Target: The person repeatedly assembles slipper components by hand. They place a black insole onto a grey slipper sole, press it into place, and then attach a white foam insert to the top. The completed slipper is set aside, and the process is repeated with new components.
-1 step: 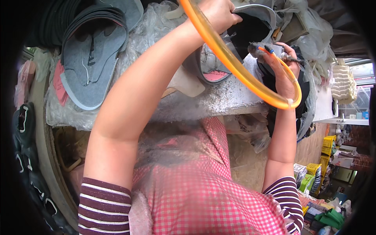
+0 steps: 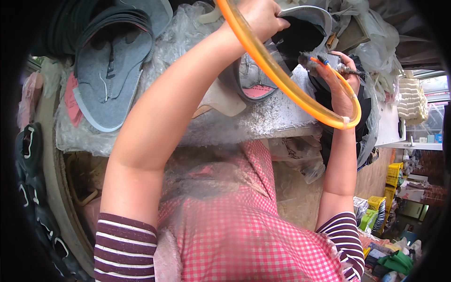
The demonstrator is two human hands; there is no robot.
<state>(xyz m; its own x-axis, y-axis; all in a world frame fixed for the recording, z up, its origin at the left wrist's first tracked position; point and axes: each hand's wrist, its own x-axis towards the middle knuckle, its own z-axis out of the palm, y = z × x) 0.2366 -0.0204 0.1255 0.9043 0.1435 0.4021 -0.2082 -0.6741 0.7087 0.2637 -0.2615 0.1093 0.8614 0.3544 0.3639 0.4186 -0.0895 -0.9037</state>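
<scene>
My left hand (image 2: 260, 19) is closed at the near edge of a shoe upper (image 2: 324, 21) with a grey rim and a black inside, at the top of the view. To its right, my right hand (image 2: 339, 87) is wrapped round a dusty spray gun (image 2: 307, 60) with a metal body. A thin orange tube loops from the gun to a thick orange hose (image 2: 277, 80), which passes in front of my left wrist. Below my left hand, a grey upper with a pink label (image 2: 258, 90) rests on the bench, partly hidden by the hose.
A grey upper (image 2: 105, 84) lies on clear plastic film at the left, beside a dark stack of more. The bench edge (image 2: 263, 127) is crusted white. Dark shoes (image 2: 30, 141) line the far left rim. Yellow crates (image 2: 393, 174) and piled goods stand at the right.
</scene>
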